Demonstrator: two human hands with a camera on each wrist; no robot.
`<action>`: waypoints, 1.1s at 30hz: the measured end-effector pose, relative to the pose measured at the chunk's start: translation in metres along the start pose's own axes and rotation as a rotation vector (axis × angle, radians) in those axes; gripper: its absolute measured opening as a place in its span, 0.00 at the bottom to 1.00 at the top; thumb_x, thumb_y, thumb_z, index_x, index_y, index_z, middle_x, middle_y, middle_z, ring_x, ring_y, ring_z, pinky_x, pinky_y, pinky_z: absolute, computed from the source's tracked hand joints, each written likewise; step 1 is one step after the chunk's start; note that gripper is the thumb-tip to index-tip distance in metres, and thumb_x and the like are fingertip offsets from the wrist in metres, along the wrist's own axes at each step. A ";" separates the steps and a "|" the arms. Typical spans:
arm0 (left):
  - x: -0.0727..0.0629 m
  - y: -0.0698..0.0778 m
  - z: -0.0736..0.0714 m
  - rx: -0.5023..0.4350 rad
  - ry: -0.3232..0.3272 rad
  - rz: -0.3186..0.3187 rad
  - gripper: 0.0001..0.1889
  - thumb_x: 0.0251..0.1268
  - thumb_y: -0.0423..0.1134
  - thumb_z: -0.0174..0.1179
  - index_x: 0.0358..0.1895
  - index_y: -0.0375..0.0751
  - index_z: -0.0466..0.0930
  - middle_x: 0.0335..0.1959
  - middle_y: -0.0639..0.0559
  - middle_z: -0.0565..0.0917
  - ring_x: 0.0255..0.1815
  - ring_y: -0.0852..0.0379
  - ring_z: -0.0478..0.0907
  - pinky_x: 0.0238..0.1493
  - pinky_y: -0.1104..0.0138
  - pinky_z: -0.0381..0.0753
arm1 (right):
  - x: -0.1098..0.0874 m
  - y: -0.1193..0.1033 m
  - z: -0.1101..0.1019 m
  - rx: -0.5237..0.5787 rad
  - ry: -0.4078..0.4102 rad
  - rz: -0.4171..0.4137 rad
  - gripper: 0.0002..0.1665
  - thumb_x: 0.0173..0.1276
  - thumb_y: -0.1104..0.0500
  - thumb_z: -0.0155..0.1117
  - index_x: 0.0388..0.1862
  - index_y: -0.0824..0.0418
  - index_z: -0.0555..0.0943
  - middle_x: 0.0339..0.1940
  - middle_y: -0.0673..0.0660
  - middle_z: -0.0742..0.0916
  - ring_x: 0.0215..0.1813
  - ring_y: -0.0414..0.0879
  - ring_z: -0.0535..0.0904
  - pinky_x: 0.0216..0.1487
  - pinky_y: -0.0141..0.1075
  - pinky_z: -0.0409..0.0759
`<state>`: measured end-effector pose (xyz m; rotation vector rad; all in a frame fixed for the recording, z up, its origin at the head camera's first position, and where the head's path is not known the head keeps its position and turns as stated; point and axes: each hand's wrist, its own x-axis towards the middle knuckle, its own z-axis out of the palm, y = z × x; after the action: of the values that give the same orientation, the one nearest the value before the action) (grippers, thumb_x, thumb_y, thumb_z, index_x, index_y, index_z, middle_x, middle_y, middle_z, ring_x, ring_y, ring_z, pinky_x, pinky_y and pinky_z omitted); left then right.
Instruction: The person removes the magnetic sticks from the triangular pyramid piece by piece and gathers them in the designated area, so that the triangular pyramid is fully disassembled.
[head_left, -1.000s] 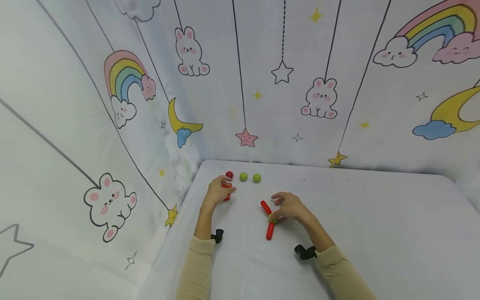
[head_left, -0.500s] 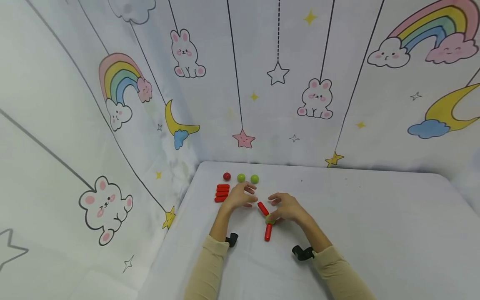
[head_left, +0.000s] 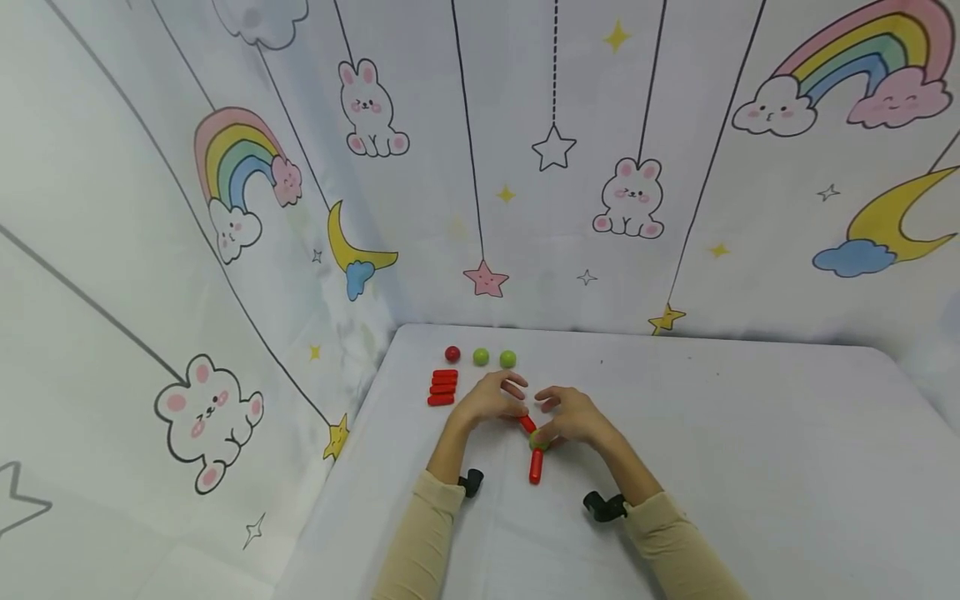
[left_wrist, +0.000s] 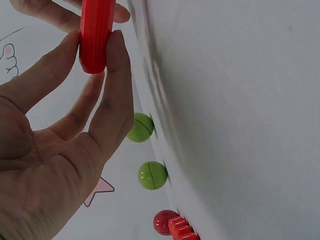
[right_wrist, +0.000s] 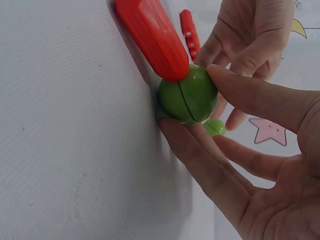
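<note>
My right hand (head_left: pixel 573 417) pinches a shiny green ball (right_wrist: pixel 187 97) between thumb and fingers, low over the white table. One red ribbed stick (head_left: pixel 536 467) extends from the ball toward the near edge. A second red stick (left_wrist: pixel 96 35) slants from the ball to the far left. My left hand (head_left: pixel 495 396) has that second stick pinched between thumb and fingertips, as the left wrist view shows. The fingers hide its outer end in the head view.
Several red sticks (head_left: pixel 442 388) lie in a row at the table's left. Behind them sit a red ball (head_left: pixel 452 354), a green ball (head_left: pixel 481 357) and another green ball (head_left: pixel 507 359). A patterned curtain (head_left: pixel 555 225) hangs past the table's far edge (head_left: pixel 585 332).
The left hand has moved right from the row of red sticks and now pinches the slanted stick on the green ball. The right hand keeps its hold, nearly still.
</note>
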<state>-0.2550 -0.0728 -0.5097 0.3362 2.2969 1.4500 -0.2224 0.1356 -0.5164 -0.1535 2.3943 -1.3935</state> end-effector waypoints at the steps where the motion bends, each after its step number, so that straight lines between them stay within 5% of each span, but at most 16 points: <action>1: 0.000 0.000 0.000 -0.004 -0.003 0.000 0.26 0.64 0.30 0.71 0.65 0.33 0.78 0.55 0.34 0.84 0.40 0.53 0.85 0.47 0.60 0.87 | 0.000 0.000 0.000 0.002 -0.002 0.001 0.45 0.46 0.68 0.86 0.66 0.65 0.79 0.58 0.66 0.84 0.38 0.51 0.85 0.36 0.43 0.89; 9: 0.000 -0.002 -0.003 -0.076 0.009 -0.012 0.28 0.59 0.25 0.73 0.64 0.31 0.78 0.56 0.31 0.82 0.38 0.52 0.86 0.45 0.61 0.88 | -0.001 -0.001 0.000 -0.034 0.004 0.009 0.46 0.46 0.67 0.87 0.67 0.64 0.79 0.58 0.65 0.84 0.33 0.49 0.86 0.36 0.42 0.88; 33: -0.002 -0.008 -0.009 -0.094 0.009 -0.025 0.30 0.57 0.25 0.75 0.65 0.33 0.79 0.56 0.32 0.81 0.37 0.51 0.85 0.42 0.62 0.88 | -0.002 -0.003 -0.001 -0.026 -0.034 0.026 0.45 0.49 0.67 0.86 0.68 0.65 0.78 0.60 0.68 0.84 0.35 0.49 0.88 0.37 0.43 0.89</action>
<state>-0.2572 -0.0842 -0.5137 0.2731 2.2228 1.5443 -0.2215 0.1354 -0.5125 -0.1513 2.3788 -1.3381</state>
